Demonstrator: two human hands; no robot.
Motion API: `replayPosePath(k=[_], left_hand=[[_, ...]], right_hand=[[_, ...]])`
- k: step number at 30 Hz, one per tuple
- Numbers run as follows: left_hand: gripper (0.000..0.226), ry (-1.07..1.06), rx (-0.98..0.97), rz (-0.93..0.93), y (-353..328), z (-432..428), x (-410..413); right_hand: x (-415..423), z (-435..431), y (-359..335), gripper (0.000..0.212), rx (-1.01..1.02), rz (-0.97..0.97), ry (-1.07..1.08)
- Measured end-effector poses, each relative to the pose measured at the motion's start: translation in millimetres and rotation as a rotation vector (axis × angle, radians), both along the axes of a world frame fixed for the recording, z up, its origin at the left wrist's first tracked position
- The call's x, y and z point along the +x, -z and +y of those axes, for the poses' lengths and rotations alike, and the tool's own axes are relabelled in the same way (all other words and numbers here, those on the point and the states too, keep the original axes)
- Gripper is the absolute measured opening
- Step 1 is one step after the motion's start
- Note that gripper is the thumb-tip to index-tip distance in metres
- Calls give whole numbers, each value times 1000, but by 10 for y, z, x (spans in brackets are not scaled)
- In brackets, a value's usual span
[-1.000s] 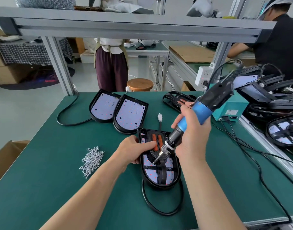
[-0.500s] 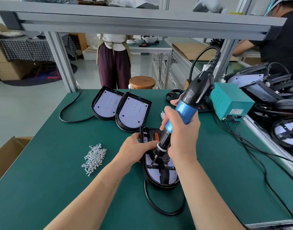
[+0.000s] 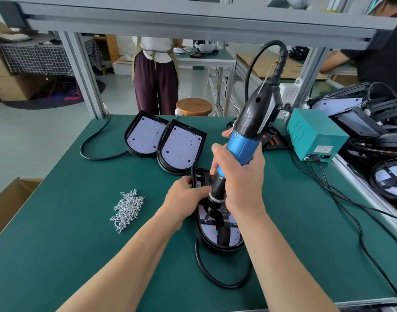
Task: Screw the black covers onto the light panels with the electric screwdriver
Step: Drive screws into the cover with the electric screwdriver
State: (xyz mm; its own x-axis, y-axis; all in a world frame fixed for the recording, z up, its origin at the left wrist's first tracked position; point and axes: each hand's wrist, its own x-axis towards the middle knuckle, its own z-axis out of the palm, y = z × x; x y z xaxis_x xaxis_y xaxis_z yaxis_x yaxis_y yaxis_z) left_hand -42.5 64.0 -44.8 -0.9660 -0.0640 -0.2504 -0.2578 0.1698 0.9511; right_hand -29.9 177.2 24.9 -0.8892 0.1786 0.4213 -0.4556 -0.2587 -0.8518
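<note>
A black light panel [image 3: 217,236] with a black ribbed cover over its white LED board lies on the green table, its cable looped in front. My right hand [image 3: 242,181] grips the blue and black electric screwdriver [image 3: 242,140], held nearly upright, with the bit tip down on the cover's left side. My left hand [image 3: 184,199] holds the panel's left edge, fingers curled round its rim beside the bit. A pile of silver screws [image 3: 126,209] lies to the left.
Two uncovered light panels [image 3: 163,143] lie at the back of the table [image 3: 58,244]. A teal power box [image 3: 314,136] stands at the right, its cables trailing over the mat. More panels are stacked at the far right [image 3: 373,122]. Two people stand beyond the bench.
The screwdriver has swung from a low tilt to nearly upright, and its bit has moved down the left side of the cover. My left hand has stayed on the panel's edge.
</note>
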Motion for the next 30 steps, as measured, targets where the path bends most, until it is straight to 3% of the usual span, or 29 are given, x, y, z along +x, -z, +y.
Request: replayPosePath(k=[10, 17, 21, 25, 27, 30], left_hand=[[56, -21, 22, -2, -14, 10, 19], [61, 7, 5, -2, -43, 4, 40], [65, 24, 8, 14, -38, -10, 29], [53, 28, 20, 22, 3, -24, 16], [43, 31, 16, 22, 33, -36, 2], [46, 35, 22, 10, 44, -41, -4]], right_hand=[[-9, 7, 39, 18, -23, 27, -124], [-13, 78, 46, 35, -19, 23, -259], [-6, 123, 32, 40, -69, 36, -321], [-27, 185, -50, 33, -153, 74, -364], [-70, 241, -94, 32, -232, 69, -343], [-149, 359, -107, 31, -340, 38, -281]])
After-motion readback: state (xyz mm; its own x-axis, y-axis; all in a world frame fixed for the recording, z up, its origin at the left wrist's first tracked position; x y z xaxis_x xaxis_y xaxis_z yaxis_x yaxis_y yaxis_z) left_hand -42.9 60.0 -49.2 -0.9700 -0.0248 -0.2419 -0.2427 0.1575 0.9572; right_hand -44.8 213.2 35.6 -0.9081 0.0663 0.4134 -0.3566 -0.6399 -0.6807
